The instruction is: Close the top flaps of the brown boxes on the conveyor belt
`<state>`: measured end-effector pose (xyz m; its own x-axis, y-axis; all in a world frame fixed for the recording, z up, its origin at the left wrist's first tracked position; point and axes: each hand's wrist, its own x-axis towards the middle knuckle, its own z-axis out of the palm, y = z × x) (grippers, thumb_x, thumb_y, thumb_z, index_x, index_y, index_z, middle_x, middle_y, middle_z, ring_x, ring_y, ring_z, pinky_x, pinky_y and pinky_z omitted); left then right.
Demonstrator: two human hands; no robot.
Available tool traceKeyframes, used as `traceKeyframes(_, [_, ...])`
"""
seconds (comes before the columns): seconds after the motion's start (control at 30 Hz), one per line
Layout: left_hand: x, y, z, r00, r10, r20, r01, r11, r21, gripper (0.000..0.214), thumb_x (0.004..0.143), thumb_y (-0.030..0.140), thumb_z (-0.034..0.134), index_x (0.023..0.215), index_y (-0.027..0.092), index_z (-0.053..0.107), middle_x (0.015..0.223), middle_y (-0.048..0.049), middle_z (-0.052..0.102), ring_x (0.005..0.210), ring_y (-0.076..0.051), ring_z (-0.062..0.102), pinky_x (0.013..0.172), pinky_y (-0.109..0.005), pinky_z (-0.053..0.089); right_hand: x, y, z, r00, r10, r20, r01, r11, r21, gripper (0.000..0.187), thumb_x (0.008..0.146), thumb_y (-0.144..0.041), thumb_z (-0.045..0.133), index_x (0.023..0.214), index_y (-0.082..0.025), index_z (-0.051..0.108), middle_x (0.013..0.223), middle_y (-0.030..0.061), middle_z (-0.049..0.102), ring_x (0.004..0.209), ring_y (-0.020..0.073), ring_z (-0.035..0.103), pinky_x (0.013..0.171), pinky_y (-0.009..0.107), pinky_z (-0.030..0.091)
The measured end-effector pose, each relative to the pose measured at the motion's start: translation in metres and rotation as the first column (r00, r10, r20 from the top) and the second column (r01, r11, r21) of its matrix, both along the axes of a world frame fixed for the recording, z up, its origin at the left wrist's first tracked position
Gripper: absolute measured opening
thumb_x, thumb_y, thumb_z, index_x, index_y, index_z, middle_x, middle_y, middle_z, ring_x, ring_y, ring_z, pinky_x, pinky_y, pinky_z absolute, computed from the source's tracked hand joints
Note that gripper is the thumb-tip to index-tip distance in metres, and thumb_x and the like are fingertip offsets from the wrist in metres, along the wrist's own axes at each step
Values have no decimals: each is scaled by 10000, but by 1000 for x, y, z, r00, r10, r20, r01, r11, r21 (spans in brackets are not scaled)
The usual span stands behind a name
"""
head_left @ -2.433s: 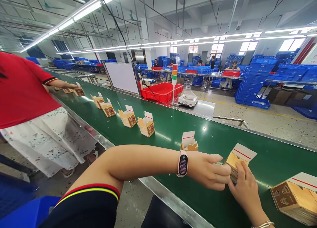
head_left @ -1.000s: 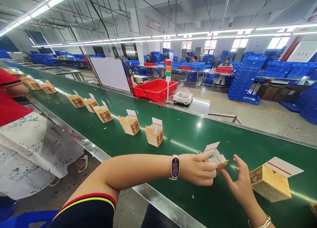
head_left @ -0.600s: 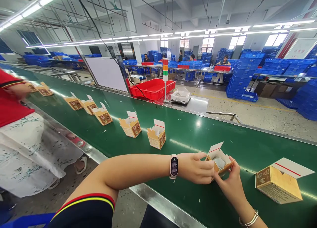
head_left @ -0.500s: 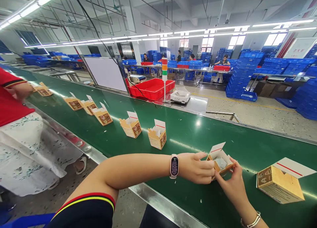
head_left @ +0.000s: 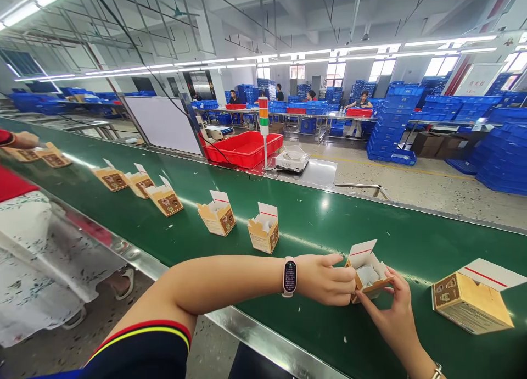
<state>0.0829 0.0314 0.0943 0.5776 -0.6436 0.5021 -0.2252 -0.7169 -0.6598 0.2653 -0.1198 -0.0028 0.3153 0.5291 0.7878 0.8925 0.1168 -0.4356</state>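
A small tan carton [head_left: 368, 273] with its white lid flap raised stands on the green conveyor belt [head_left: 321, 219]. My left hand [head_left: 329, 280], a pink band at its wrist, is closed on the carton's left side. From the right, my right hand [head_left: 391, 310] pinches the carton's front flap. White content shows inside the open top. A stack of flat tan cartons [head_left: 469, 302] lies on the belt just right of my hands.
Several open cartons [head_left: 263, 230] stand in a row along the belt toward the left. A person in a red top and white skirt [head_left: 16, 241] works at the far left. Behind the belt are a red tray [head_left: 242, 148], a scale [head_left: 291, 158] and stacked blue crates [head_left: 391, 126].
My hands took a flat carton from the stack, opened it up and set it upright on the belt. The row of cartons has drifted left.
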Motion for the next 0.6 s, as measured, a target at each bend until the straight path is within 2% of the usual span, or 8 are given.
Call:
traceKeyframes(0.2, [2, 0, 2, 999, -1, -48, 1, 1000, -3, 160, 870, 176, 535, 726, 229, 580, 865, 31, 662, 968, -155, 522, 880, -389, 271, -3, -7, 9, 991, 1, 133, -5, 1000, 30, 548, 810, -404, 685, 1252, -224, 415, 1181, 136, 535, 1034, 284, 583, 751, 431, 543])
traceKeyframes(0.3, [2, -2, -3, 999, 5, -40, -6, 1000, -25, 181, 880, 162, 507, 739, 232, 597, 860, 36, 666, 932, -140, 523, 880, -383, 271, -5, -12, 10, 984, -7, 179, 3, 1000, 22, 514, 822, -386, 676, 1241, -232, 421, 1180, 134, 542, 1021, 286, 596, 787, 459, 539])
traceKeyframes(0.37, [2, -7, -14, 997, 69, -43, -72, 994, -79, 173, 886, 160, 486, 873, 244, 637, 964, 25, 681, 957, -135, 525, 890, -378, 271, -6, -17, 7, 977, -21, 210, 19, 1000, 12, 503, 826, -374, 675, 1236, -231, 421, 1187, 142, 543, 1027, 295, 596, 795, 478, 542])
traceKeyframes(0.47, [4, -19, -43, 975, 193, -107, -211, 956, -205, 305, 887, 213, 450, 1155, 206, 595, 1271, -46, 611, 1152, -170, 482, 905, -377, 284, -6, -24, 4, 972, -56, 227, 56, 998, 5, 494, 822, -364, 680, 1224, -239, 421, 1192, 140, 543, 1042, 302, 595, 795, 495, 548])
traceKeyframes(0.53, [11, -29, -64, 954, 233, -190, -278, 925, -261, 401, 877, 286, 443, 1239, 147, 544, 1402, -102, 511, 1278, -205, 401, 895, -379, 307, -6, -29, 4, 972, -94, 217, 92, 996, 16, 471, 819, -362, 680, 1203, -247, 432, 1189, 134, 546, 1039, 300, 599, 786, 492, 552])
traceKeyframes(0.6, [23, -40, -82, 935, 253, -248, -324, 893, -312, 502, 858, 378, 460, 1268, 93, 514, 1433, -166, 463, 1333, -238, 354, 873, -383, 332, -4, -35, 5, 972, -126, 199, 124, 992, 27, 439, 818, -352, 678, 1177, -247, 449, 1184, 132, 552, 1030, 298, 604, 782, 486, 553])
